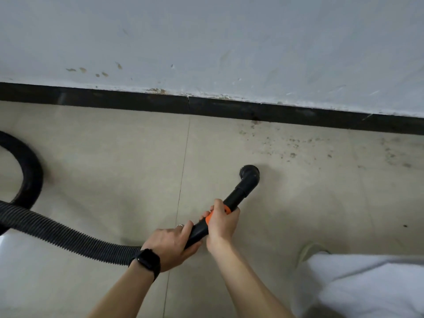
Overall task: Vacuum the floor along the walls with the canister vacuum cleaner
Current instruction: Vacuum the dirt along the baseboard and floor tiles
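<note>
Your left hand (169, 244) and right hand (221, 222) curl tightly round the black plastic wand (234, 195), but its round brush nozzle (250, 174), apart from the black skirting board (229, 109), may miss the dark crumbs (293, 150) far right.

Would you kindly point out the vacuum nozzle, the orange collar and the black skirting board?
vacuum nozzle (250, 173): head view, its bent tip.
orange collar (227, 210): head view, the exposed upper edge.
black skirting board (114, 101): head view, its left stretch.

Nozzle (250, 175) on the floor (114, 157), short of the baseboard (114, 102) under the wall (206, 42); hose (68, 235) looping left; dirt specks (292, 154) right of nozzle.
</note>
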Tool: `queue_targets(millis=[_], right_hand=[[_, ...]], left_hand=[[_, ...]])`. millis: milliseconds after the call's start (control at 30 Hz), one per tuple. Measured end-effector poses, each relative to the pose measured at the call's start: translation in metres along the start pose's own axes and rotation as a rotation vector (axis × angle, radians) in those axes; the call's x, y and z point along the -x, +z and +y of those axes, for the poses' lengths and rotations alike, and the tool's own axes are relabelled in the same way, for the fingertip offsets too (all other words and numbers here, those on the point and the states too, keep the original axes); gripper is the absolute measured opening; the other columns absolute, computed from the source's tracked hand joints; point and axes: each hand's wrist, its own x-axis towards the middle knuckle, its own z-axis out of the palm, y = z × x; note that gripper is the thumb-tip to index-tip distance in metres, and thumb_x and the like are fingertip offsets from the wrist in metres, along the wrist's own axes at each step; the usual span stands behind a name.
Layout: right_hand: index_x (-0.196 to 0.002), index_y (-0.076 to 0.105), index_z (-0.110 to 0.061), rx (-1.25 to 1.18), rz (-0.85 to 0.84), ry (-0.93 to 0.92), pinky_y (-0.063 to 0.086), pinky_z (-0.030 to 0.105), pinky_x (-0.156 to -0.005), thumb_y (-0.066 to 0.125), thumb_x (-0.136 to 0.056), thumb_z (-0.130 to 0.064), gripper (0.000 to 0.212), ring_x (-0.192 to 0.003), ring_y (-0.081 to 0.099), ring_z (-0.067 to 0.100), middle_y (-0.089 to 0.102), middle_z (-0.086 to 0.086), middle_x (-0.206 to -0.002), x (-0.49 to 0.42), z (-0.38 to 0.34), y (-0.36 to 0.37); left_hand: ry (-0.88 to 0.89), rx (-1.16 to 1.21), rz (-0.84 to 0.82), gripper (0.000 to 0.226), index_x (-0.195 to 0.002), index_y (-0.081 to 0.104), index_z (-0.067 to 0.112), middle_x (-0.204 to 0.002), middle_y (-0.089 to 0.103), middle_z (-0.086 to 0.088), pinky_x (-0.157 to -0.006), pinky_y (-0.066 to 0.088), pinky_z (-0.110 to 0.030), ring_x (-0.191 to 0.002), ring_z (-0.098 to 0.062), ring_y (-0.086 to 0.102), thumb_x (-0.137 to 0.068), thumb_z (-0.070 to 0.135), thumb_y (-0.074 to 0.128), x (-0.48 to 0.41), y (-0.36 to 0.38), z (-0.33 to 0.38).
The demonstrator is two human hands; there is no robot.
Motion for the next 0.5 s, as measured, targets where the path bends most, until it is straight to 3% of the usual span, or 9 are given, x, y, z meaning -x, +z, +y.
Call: queue_targets(millis=[133,500], right_hand=[[-0.1,0.045,-0.01,0.017,-0.033,-0.01,0.047,0.031,-0.047,0.055,-0.089,-0.006,0.016,-0.043,0.047,0.018,0.053,-0.002,-0.057,-0.015,-0.015,0.003],[-0.1,0.045,-0.012,0.007,-0.094,0.015,0.046,0.029,-0.045,0.055,-0.089,-0.008,0.016,-0.041,0.046,0.017,0.052,-0.001,-0.057,-0.041,-0.044,0.019]], left_hand=[[-0.086,0.005,-0.013,0.052,-0.117,0.041,0.021,-0.098,0.064,0.003,-0.058,0.042,-0.034,-0.079,-0.025,0.066,-0.096,0.066,0.026,-0.016,0.004,0.012],[-0.139,-0.064,-0.009,0.052,-0.114,0.039,0.019,-0.095,0.065,0.002,-0.054,0.037,-0.033,-0.075,-0.027,0.067,-0.096,0.066,0.025,-0.053,-0.01,0.017]])
